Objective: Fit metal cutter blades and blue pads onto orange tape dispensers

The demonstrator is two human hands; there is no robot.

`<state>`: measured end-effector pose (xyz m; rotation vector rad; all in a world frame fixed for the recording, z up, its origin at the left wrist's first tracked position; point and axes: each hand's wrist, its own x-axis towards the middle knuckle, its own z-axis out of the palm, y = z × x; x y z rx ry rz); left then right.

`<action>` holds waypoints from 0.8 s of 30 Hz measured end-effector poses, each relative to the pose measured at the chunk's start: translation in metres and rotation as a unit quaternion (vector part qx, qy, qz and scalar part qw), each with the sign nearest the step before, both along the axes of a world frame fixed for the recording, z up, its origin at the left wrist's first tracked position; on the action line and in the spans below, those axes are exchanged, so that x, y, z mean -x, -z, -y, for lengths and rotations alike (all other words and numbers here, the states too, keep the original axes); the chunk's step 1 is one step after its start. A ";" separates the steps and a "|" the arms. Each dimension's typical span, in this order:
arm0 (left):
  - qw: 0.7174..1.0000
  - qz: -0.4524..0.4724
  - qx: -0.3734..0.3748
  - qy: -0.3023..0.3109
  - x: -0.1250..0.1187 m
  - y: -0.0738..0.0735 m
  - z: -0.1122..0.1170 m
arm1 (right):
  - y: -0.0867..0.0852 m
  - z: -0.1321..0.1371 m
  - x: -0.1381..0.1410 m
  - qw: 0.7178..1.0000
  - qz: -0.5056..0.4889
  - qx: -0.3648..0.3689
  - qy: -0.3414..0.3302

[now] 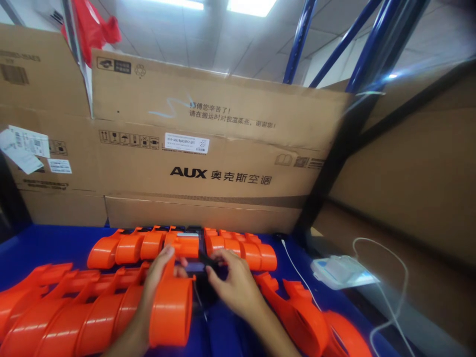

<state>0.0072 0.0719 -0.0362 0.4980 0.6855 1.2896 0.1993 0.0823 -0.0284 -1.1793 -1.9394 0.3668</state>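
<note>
My left hand is closed around the upper arm of an orange plastic part with a wide ring, which hangs below the fingers. To its right, my right hand pinches a small black piece between thumb and fingers; its exact shape is blurred. The two hands are close together above the blue surface, slightly apart. Behind them stands a back row of similar orange rings, some with black pieces on top. Beside my left forearm lies a nearer row of orange rings.
More orange rings lie at the right front on the blue tabletop. A white cable runs past a clear plastic box. A printed cardboard wall closes off the back, with dark rack posts at the right.
</note>
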 end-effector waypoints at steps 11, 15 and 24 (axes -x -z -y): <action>0.972 -0.163 -0.151 -0.073 -0.018 0.007 0.017 | -0.022 0.015 -0.008 0.976 -0.109 -0.188 -0.010; 0.957 -0.212 -0.192 -0.042 -0.018 0.006 0.022 | -0.018 0.016 -0.007 0.978 -0.085 -0.186 -0.035; 0.950 -0.242 -0.196 -0.010 -0.016 0.013 0.018 | -0.013 0.014 -0.007 0.979 -0.081 -0.182 -0.042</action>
